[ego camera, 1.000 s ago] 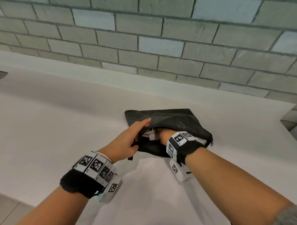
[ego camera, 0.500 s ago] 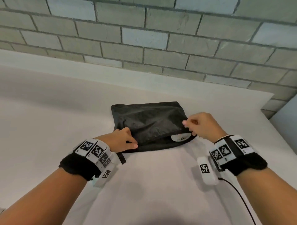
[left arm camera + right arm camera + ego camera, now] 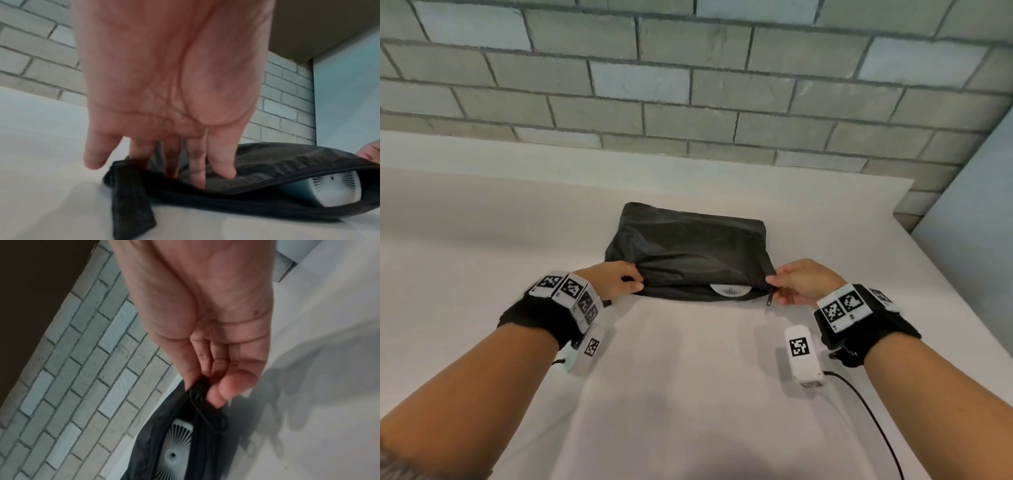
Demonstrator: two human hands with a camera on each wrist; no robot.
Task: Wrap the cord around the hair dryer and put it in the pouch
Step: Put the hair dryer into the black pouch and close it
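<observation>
The black pouch (image 3: 688, 246) lies flat on the white counter, its mouth facing me and partly gaping. The hair dryer sits inside; only its white vented end (image 3: 729, 290) shows in the opening, also seen in the left wrist view (image 3: 333, 190) and the right wrist view (image 3: 176, 451). No cord is visible. My left hand (image 3: 633, 279) pinches the pouch's left corner, fingers at the fabric edge (image 3: 195, 170). My right hand (image 3: 774, 281) pinches the right corner (image 3: 201, 389) between thumb and finger. The zipper pull (image 3: 770, 300) hangs just below it.
The white counter (image 3: 688, 394) runs back to a grey brick wall (image 3: 688, 85). A pale panel (image 3: 969, 240) bounds it on the right. A black strap tab (image 3: 129, 203) lies off the pouch's left corner. A black cable (image 3: 869, 418) trails from my right wrist device.
My right hand came out of the pouch, leaving the dryer inside, and went to the right corner. My left hand slid to the left corner, and the pouch now lies flatter.
</observation>
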